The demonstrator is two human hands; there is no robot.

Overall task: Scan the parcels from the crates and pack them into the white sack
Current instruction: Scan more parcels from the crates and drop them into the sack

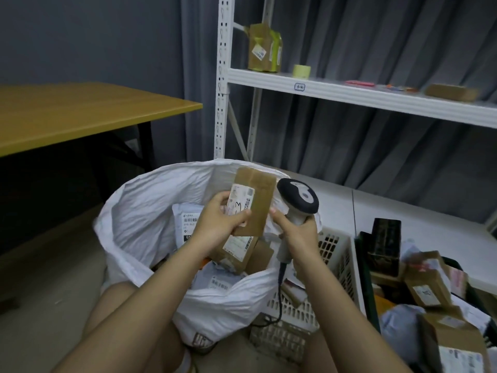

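My left hand [222,219] grips a flat brown cardboard parcel [258,200] with a white label, holding it above the open white sack [150,208]. My right hand [298,232] grips the handle of a barcode scanner [298,199], whose dark head sits just right of the parcel. Inside the sack lie several parcels, among them a brown box [238,251] and a white mailer [188,222]. A white plastic crate [336,267] stands right of the sack, and a dark green crate [367,281] with brown parcels [427,289] is farther right.
A wooden table [80,114] stands at the left. A white metal shelf unit [349,95] behind the sack carries a taped box [265,48], a tape roll [301,71] and a flat carton [451,92]. The scanner cable [281,297] hangs down over the white crate.
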